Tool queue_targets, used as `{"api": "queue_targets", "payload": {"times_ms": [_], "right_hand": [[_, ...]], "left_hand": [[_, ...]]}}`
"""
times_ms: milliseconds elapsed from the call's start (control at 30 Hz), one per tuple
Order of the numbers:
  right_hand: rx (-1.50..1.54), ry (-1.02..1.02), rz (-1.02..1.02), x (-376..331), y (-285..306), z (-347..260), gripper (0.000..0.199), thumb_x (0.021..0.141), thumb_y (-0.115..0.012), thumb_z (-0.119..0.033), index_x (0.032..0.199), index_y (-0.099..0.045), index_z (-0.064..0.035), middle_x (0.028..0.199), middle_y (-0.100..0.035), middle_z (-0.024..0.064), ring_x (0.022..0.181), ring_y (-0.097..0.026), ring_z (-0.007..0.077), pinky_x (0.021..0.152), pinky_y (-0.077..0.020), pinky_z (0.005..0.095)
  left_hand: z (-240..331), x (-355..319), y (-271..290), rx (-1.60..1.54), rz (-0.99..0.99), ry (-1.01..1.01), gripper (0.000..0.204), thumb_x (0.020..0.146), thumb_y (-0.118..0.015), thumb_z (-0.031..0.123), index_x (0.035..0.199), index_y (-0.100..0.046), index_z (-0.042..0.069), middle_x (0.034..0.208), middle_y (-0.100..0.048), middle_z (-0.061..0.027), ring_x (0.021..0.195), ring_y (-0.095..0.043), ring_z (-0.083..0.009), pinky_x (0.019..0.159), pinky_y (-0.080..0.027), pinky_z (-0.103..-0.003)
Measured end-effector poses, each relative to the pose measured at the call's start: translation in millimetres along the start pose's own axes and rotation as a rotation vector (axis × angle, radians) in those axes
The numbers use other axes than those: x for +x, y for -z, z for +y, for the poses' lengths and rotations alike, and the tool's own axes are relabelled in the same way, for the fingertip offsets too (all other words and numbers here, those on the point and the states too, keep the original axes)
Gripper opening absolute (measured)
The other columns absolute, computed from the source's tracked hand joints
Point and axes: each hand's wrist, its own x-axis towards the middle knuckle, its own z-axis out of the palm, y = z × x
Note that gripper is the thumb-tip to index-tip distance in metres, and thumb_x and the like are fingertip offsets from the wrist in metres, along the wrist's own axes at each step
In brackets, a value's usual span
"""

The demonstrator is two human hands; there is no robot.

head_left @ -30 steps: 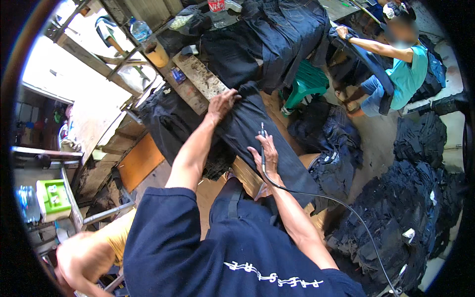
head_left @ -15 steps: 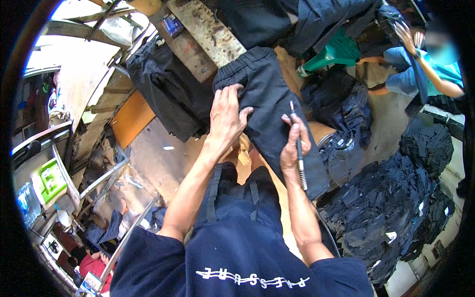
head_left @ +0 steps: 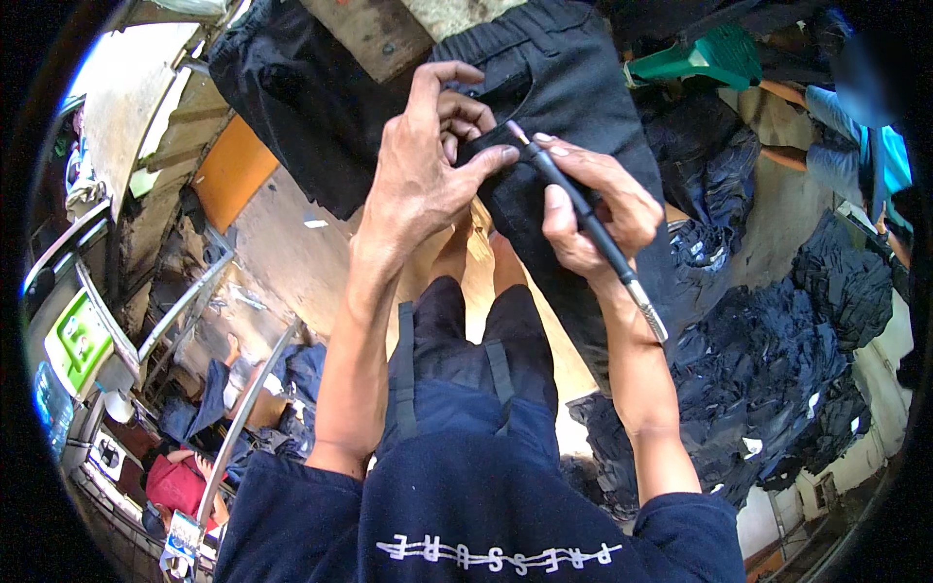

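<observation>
Black trousers with a gathered waistband lie spread out in front of me. My left hand is at the trousers' pocket, its thumb and index finger apart and the other fingers curled over the cloth. No grip on the fabric can be made out. In my right hand is a slim black pen-like tool, with a pale pinkish tip and a silvery coiled rear end. Its tip points at the cloth by the pocket, close to my left thumb. Whether it touches the cloth I cannot tell.
More black garments hang at the left of the worn board. A large heap of dark cloth fills the right side. A green plastic piece is beyond the trousers, near another person's legs. A metal rail runs at lower left.
My right hand has moved up and inward, bringing the tool's tip to the pocket. My left hand's fingers have curled more. The view has shifted closer to the trousers.
</observation>
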Motion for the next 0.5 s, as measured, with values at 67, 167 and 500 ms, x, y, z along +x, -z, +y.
{"api": "queue_targets", "payload": {"times_ms": [67,167,500], "right_hand": [[0.001,0.029,-0.009,-1.7,-2.2,3.5,0.026,0.087,-0.072,-0.002,0.109,-0.075,0.0117,0.105,-0.08,0.0303,0.103,-0.082,0.0396,0.096,-0.0658,0.0464],[-0.022,0.051,-0.039,-2.8,-4.2,4.2,0.027,0.086,-0.073,-0.005,0.106,-0.075,0.012,0.103,-0.08,0.031,0.102,-0.082,0.0398,0.096,-0.0657,0.0477],[-0.037,0.059,-0.108,-0.6,-9.1,4.3,0.029,0.085,-0.073,-0.009,0.104,-0.077,0.0117,0.099,-0.08,0.0307,0.1,-0.082,0.0419,0.097,-0.0654,0.0497]], "left_hand": [[-5.9,0.5,2.6,-0.068,-0.03,0.021,0.076,0.083,-0.093,0.001,0.144,-0.048,0.004,0.103,-0.075,-0.0038,0.082,-0.059,-0.0042,0.068,-0.044,-0.019],[-10.2,0.9,4.6,-0.087,-0.067,0.032,0.077,0.084,-0.092,0.0,0.146,-0.046,0.004,0.104,-0.074,-0.0042,0.086,-0.061,-0.0049,0.07,-0.044,-0.019],[-14.3,0.7,7.9,-0.133,-0.085,0.052,0.076,0.085,-0.086,-0.005,0.146,-0.044,0.005,0.108,-0.073,-0.0069,0.096,-0.066,-0.0097,0.078,-0.049,-0.021]]}}
